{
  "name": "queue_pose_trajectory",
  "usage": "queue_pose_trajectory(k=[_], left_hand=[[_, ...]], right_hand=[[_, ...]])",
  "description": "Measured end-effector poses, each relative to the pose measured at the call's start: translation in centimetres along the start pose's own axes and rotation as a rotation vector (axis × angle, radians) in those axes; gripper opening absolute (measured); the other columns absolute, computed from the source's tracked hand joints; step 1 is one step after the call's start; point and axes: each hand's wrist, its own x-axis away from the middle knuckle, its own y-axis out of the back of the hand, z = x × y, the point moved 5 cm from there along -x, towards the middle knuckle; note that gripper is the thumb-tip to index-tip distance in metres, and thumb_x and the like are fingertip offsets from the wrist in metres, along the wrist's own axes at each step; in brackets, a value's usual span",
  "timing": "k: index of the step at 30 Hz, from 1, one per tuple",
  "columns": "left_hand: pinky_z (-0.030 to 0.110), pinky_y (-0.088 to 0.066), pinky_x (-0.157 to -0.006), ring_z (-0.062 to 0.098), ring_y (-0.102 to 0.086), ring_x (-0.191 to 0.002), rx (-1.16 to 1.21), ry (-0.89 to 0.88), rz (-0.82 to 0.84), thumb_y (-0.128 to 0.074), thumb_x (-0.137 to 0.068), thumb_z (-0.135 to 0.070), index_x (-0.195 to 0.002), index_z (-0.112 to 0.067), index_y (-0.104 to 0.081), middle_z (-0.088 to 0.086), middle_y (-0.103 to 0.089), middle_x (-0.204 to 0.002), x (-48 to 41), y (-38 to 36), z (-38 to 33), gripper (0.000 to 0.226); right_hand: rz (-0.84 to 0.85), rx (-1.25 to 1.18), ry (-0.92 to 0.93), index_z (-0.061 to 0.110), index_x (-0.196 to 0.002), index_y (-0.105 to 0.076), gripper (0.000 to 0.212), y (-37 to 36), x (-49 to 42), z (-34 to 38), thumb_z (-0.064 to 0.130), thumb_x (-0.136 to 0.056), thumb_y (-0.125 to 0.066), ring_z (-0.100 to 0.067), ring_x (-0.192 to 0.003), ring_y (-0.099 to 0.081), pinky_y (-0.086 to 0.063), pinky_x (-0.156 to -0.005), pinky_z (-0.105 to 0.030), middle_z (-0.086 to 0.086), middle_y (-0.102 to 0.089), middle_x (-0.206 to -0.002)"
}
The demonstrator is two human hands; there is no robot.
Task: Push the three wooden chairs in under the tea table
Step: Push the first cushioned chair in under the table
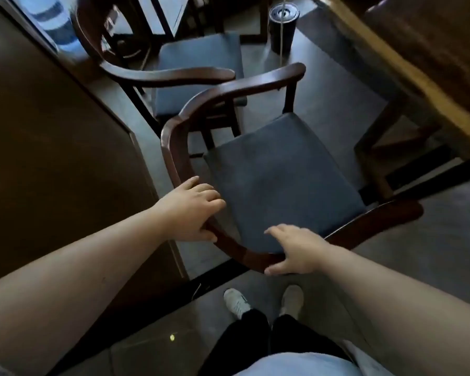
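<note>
A dark wooden chair (282, 175) with a curved back rail and a blue-grey seat cushion stands right in front of me, its seat facing the tea table (407, 77) at the upper right. My left hand (193, 207) grips the curved back rail on its left side. My right hand (296, 251) is wrapped over the same rail nearer me, thumb underneath. A second chair (198, 61) of the same kind stands behind it, farther away. Only the table's light wooden edge and a dark leg frame (377, 147) show. A third chair is not visible.
A brown cabinet or wall panel (52, 158) runs along the left. A black cylindrical bin (282, 25) stands on the grey floor beyond the chairs, with a thin cord hanging over it. My feet (263, 302) in white shoes stand just behind the near chair.
</note>
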Motion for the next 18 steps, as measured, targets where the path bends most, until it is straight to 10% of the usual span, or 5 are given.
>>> queue_pose_trajectory(k=[8, 13, 18], left_hand=[[0.054, -0.010, -0.119, 0.026, -0.033, -0.138, -0.235, 0.047, 0.223, -0.058, -0.090, -0.043, -0.139, -0.030, -0.043, 0.000, -0.049, -0.142, -0.9, -2.3, 2.0, 0.053], [0.055, -0.014, -0.117, 0.036, -0.034, -0.137, -0.307, 0.119, 0.169, -0.051, -0.096, -0.034, -0.135, -0.029, -0.051, 0.003, -0.053, -0.140, -1.6, -2.6, 2.0, 0.039], [0.055, -0.017, -0.116, 0.035, -0.037, -0.135, -0.251, 0.130, 0.159, -0.053, -0.094, -0.035, -0.131, -0.032, -0.055, 0.001, -0.056, -0.138, -1.4, -2.5, 1.2, 0.038]], right_hand=[[-0.053, 0.293, 0.104, 0.024, -0.084, -0.047, 0.049, -2.7, -0.1, -1.8, 0.067, -0.065, -0.060, -0.025, -0.083, -0.064, -0.037, -0.060, -0.033, 0.002, -0.067, -0.087], [0.024, 0.351, 0.123, 0.023, -0.080, -0.052, 0.057, -2.3, -0.7, -2.7, 0.077, -0.062, -0.057, -0.026, -0.079, -0.064, -0.039, -0.060, -0.032, 0.002, -0.067, -0.081], [0.236, 0.141, -0.059, 0.026, -0.087, -0.067, 0.083, -1.9, -1.3, -4.7, 0.088, -0.077, -0.013, -0.024, -0.097, -0.061, -0.045, -0.082, -0.037, 0.002, -0.070, -0.096]])
